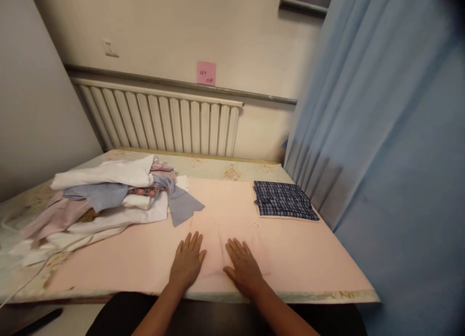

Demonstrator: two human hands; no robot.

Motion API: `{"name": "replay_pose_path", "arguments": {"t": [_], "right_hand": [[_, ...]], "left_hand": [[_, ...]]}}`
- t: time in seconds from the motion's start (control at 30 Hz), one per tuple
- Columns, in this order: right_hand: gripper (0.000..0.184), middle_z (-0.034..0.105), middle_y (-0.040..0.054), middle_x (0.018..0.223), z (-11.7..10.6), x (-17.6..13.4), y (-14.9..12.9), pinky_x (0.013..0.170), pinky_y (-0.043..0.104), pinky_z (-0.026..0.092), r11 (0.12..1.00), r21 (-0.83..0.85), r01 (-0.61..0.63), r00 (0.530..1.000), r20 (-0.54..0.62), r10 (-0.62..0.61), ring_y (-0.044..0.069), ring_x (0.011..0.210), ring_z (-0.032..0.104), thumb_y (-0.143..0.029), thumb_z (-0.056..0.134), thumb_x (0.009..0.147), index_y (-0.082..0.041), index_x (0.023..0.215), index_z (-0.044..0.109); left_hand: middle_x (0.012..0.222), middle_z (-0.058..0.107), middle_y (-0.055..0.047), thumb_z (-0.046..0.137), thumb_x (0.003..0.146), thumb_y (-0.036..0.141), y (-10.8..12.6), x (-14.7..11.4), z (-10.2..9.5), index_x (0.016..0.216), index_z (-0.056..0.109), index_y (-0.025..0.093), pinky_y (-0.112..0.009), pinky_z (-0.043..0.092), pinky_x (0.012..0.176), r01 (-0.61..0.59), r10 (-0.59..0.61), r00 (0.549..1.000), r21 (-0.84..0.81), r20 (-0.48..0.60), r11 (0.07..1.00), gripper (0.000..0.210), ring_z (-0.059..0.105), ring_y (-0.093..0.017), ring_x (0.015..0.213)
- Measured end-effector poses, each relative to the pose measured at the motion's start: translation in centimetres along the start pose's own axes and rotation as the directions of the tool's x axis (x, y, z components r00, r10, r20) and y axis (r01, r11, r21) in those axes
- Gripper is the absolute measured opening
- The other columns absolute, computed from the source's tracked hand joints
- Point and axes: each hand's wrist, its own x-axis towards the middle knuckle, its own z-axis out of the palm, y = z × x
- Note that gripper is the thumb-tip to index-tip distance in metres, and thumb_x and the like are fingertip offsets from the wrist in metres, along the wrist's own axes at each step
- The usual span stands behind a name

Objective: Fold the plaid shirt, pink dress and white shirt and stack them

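My left hand (pixel 188 261) lies flat, its fingers slightly spread, at the left edge of a pale pink piece of fabric (pixel 212 258). Also flat, with thumb apart, my right hand (pixel 244 268) presses on the same fabric. The fabric is thin and nearly matches the pink cloth (pixel 138 258) beneath it, so its full outline is hard to make out. Small marks, perhaps embroidery, show near its top. Beyond my right hand sits a folded dark blue plaid garment (pixel 285 200) with a pale edge below it.
A loose heap of clothes (pixel 109 195) in white, pink and blue covers the table's left side. A blue curtain (pixel 363 132) hangs along the right edge. Behind the table are a radiator (pixel 163 118) and a pink note (pixel 206 73). A white cord (pixel 25 283) trails at lower left.
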Motion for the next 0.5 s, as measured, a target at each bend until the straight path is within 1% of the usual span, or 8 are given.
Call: {"name": "replay_pose_path", "arguments": {"t": [0.17,0.33,0.4,0.5], "right_hand": [[0.066,0.029,0.0068,0.154,-0.2,-0.4,0.2,0.116,0.050,0.025,1.000,0.018,-0.013,1.000,0.019,0.013,0.025,0.143,0.023,-0.042,0.051,0.092,-0.020,0.149,0.027],[0.070,0.033,0.0083,0.152,-0.3,-1.3,0.7,0.115,0.051,0.026,1.000,0.005,-0.013,1.000,0.025,0.012,0.026,0.142,0.025,-0.041,0.058,0.088,-0.021,0.148,0.029],[0.070,0.035,0.0086,0.151,-0.3,-1.7,1.0,0.114,0.052,0.027,1.000,-0.003,-0.019,1.000,0.024,0.019,0.026,0.141,0.026,-0.039,0.060,0.087,-0.021,0.147,0.030],[0.065,0.038,0.0095,0.149,-0.1,-2.3,1.8,0.113,0.052,0.029,0.999,-0.017,-0.040,0.999,0.024,0.041,0.026,0.140,0.029,-0.029,0.059,0.087,-0.020,0.146,0.033]], "left_hand": [[0.150,0.038,-0.007,0.035,0.094,0.046,-0.6,-0.9,0.3,0.142,0.041,0.021,-0.049,0.027,0.112,-0.056,0.056,0.998,-0.023,-0.021,0.998,0.054,0.025,-0.028,0.142],[0.152,0.036,-0.004,0.038,0.093,0.051,-1.2,-2.2,0.1,0.145,0.035,0.028,-0.046,0.026,0.113,-0.189,0.188,0.982,-0.064,-0.012,0.980,0.057,0.023,-0.025,0.143],[0.152,0.035,-0.004,0.039,0.092,0.054,-1.5,-2.7,-0.2,0.147,0.030,0.028,-0.044,0.025,0.114,-0.247,0.248,0.969,-0.081,0.000,0.966,0.061,0.024,-0.024,0.143],[0.153,0.034,-0.005,0.043,0.089,0.058,-1.9,-3.1,-0.5,0.148,0.026,0.027,-0.044,0.023,0.115,-0.312,0.315,0.949,-0.099,0.015,0.945,0.069,0.024,-0.024,0.143]]}}
